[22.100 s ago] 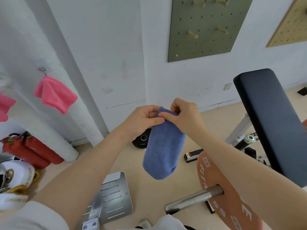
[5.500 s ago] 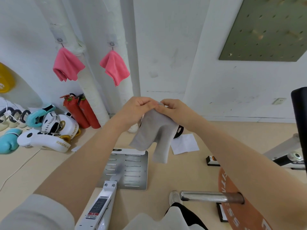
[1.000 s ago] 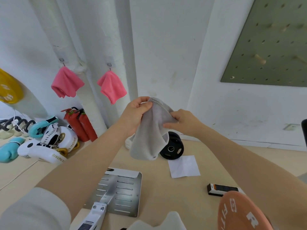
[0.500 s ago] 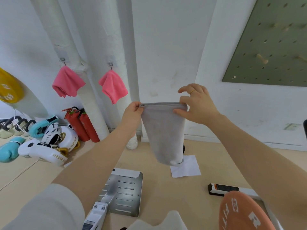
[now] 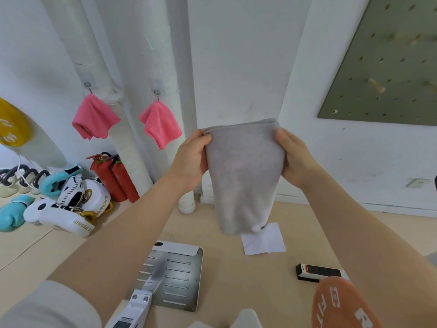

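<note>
Head view: L hand (image 5: 191, 159) and R hand (image 5: 293, 157) each grip an upper side of the grey cloth (image 5: 243, 171), thumbs in front, holding it up before the wall (image 5: 236, 55). Hem runs level btwn hands; long axis hangs straight down. Pink cloths (image 5: 160, 124) on hooks (image 5: 157, 92) lie up-left, so L hand's nearer.

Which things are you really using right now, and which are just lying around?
In use: grey cloth, held up by the left hand and the right hand.

Just lying about: left pink cloth and right pink cloth, both on hooks; white boxing gloves; red fire extinguishers; white paper; orange weight plate.
</note>
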`<move>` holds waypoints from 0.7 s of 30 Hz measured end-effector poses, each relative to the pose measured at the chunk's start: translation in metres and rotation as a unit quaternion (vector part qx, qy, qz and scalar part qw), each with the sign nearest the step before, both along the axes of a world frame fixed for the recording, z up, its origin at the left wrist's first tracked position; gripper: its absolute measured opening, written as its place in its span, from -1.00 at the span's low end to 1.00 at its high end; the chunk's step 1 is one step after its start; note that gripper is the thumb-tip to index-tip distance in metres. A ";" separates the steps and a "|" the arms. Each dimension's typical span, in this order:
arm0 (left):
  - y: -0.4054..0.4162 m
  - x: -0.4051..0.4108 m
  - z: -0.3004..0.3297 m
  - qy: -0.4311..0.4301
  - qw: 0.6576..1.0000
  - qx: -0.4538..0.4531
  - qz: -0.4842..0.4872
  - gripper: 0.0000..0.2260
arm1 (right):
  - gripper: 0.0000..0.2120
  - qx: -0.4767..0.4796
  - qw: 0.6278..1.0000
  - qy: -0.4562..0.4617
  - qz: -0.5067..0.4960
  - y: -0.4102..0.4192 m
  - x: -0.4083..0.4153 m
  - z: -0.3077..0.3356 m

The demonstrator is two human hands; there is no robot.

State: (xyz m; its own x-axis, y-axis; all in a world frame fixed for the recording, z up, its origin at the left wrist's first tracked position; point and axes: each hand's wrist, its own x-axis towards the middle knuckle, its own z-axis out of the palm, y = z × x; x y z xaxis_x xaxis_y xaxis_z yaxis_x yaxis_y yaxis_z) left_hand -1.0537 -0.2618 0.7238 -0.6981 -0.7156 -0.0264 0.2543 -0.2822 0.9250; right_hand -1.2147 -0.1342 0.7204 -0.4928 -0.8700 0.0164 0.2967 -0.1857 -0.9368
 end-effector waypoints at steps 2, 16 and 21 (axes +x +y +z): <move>0.001 -0.001 0.006 -0.034 0.999 0.003 0.014 -0.78 | -0.23 0.044 0.995 -0.031 0.082 0.003 0.000 -0.014; -0.010 0.025 -0.015 -0.099 0.971 0.166 -0.139 -0.26 | -0.63 0.098 0.974 -0.157 0.130 -0.029 0.027 -0.006; -0.002 0.033 -0.038 -0.050 0.960 0.158 -0.224 -0.36 | -0.71 0.159 0.969 -0.177 0.064 -0.036 0.019 -0.005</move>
